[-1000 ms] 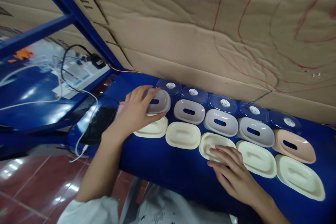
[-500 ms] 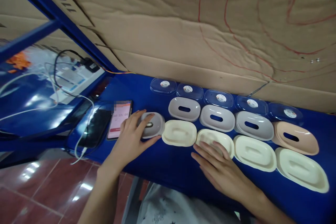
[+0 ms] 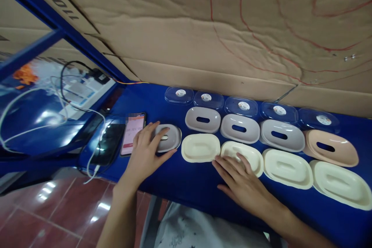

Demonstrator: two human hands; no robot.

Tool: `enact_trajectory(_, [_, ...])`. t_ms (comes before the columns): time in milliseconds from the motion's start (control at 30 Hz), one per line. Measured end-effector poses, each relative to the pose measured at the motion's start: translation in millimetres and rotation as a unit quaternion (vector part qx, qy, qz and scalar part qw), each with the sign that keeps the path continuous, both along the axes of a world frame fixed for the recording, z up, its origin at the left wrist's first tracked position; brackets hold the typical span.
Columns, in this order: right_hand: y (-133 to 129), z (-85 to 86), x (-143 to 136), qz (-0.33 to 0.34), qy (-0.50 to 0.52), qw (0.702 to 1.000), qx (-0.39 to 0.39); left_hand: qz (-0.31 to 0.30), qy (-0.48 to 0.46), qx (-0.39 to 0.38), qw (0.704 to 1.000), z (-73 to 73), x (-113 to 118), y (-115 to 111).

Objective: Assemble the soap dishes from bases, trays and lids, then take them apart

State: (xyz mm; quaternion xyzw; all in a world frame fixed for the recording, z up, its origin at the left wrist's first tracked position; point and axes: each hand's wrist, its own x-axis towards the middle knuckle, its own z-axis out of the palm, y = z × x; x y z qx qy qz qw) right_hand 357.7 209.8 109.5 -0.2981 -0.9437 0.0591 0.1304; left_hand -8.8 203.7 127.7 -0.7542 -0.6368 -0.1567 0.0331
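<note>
My left hand [image 3: 148, 145] reaches over a grey oval soap dish insert [image 3: 172, 142], its thumb along the near edge and its fingers across the top and far side. Cream shows through the insert's slot and along its right rim, so it appears to sit on a cream base. My right hand [image 3: 240, 174] holds nothing; its fingers are stretched over the left part of a cream soap dish base [image 3: 255, 157]. Between the hands lies another cream base [image 3: 200, 148]. More cream bases [image 3: 287, 168] continue to the right.
Behind the bases stand several slotted grey inserts [image 3: 240, 128] and a peach insert [image 3: 333, 147]. Clear lids [image 3: 180, 96] with round labels line the cardboard wall [image 3: 174, 46]. A phone [image 3: 132, 133] showing a timer, a dark device [image 3: 109, 145] and white cables lie left.
The grey insert under my left hand has shifted slightly left, leaving a gap beside the cream base. My right hand has moved a little left relative to the bases. The camera view has shifted slightly.
</note>
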Motion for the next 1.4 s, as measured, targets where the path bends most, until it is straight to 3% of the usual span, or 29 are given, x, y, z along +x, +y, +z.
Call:
enact_trajectory(433, [0, 0.4, 2, 0.002, 0.013, 1.0, -0.01, -0.082, -0.016, -0.066, 0.994, 13.7, -10, 24])
enact_trajectory(833, [-1, -2.7, 3, 0.001, 0.0, 1.0, -0.008, -0.075, -0.018, -0.091, 0.993, 1.1, -12, 32])
enact_trajectory(1100, [0, 1.3, 3, -0.007, 0.018, 1.0, 0.0, -0.081, -0.026, -0.153, 0.985, 17.5, -20, 59])
enact_trajectory(1233, [-1, 1.1, 3, -0.008, 0.028, 1.0, 0.002, -0.073, -0.047, -0.134, 0.987, 35.2, -25, 84])
enact_trajectory(1333, [-1, 1.5, 4, -0.008, 0.024, 1.0, -0.004, -0.035, -0.049, -0.076, 0.995, 42.1, -27, 122])
enact_trajectory(1400, [-1, 2.3, 4, -0.007, 0.019, 1.0, -0.006, -0.022, -0.038, -0.092, 0.995, 40.1, -25, 151])
